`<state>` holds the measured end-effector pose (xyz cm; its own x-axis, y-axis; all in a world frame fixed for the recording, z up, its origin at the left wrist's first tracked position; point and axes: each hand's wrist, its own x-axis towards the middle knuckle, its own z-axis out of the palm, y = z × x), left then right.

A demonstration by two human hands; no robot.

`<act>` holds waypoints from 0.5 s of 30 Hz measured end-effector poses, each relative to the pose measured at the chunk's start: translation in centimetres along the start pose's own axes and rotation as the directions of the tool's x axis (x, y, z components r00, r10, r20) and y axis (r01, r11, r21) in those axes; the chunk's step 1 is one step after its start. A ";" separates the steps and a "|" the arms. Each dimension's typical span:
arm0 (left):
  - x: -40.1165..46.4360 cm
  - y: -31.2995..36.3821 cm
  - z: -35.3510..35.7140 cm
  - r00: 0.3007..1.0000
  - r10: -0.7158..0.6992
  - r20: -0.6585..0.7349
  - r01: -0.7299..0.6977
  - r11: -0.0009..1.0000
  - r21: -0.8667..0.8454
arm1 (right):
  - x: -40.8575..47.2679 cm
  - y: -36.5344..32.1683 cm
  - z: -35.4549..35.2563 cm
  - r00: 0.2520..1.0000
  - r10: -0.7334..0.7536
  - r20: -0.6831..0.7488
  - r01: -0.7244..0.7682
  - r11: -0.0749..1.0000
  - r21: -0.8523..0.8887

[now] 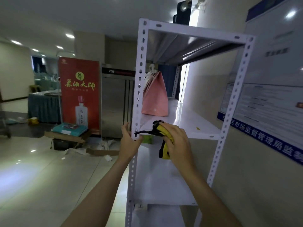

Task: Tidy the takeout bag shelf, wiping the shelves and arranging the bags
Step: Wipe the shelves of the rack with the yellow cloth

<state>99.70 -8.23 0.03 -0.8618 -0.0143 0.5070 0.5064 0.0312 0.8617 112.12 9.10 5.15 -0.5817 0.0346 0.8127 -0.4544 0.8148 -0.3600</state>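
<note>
Yellow-black bag (pixel 164 141) folded in right hand (pixel 177 138) grip, left hand (pixel 129 138) clasping white shelf post (pixel 136 112), pink bag (pixel 155 95) upright

Glossy pale floor tiles (pixel 41 177) mirror the round ceiling lights (pixel 70 36). A red banner stand (pixel 79 94) stands beside a steel refrigerator (pixel 114 104), with flattened cardboard and paper scraps (pixel 98 149) on the floor nearby. A notice board (pixel 268 102) hangs on the right wall.

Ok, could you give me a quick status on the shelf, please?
Left hand grips the shelf post. Right hand holds the yellow cloth at the shelf edge. Pink bag stands behind.
</note>
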 end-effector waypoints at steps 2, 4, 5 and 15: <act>0.5 0.5 0.1 0.999 0.047 0.024 -0.046 0.998 -0.029 | 1.9 0.1 -0.1 1.000 0.019 0.006 -0.018 0.999 -0.036; 0.9 0.6 0.2 0.996 0.071 0.049 -0.070 0.997 -0.021 | 3.9 0.5 -0.1 0.999 0.043 0.016 -0.042 0.998 -0.047; 1.1 0.6 0.4 0.996 0.070 0.053 -0.070 0.998 -0.001 | 4.9 0.7 -0.1 0.998 0.053 0.044 -0.051 0.998 -0.047; 1.6 -3.6 3.5 0.960 0.131 -0.247 -0.098 0.985 0.144 | 11.4 2.4 4.7 0.877 0.139 0.460 -0.026 0.970 -0.243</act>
<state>96.42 -4.84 -2.29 -0.7541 -0.2563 0.6047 0.5789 0.1755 0.7963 101.24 8.76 11.42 -0.8837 -0.1223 0.4518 -0.2611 0.9299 -0.2589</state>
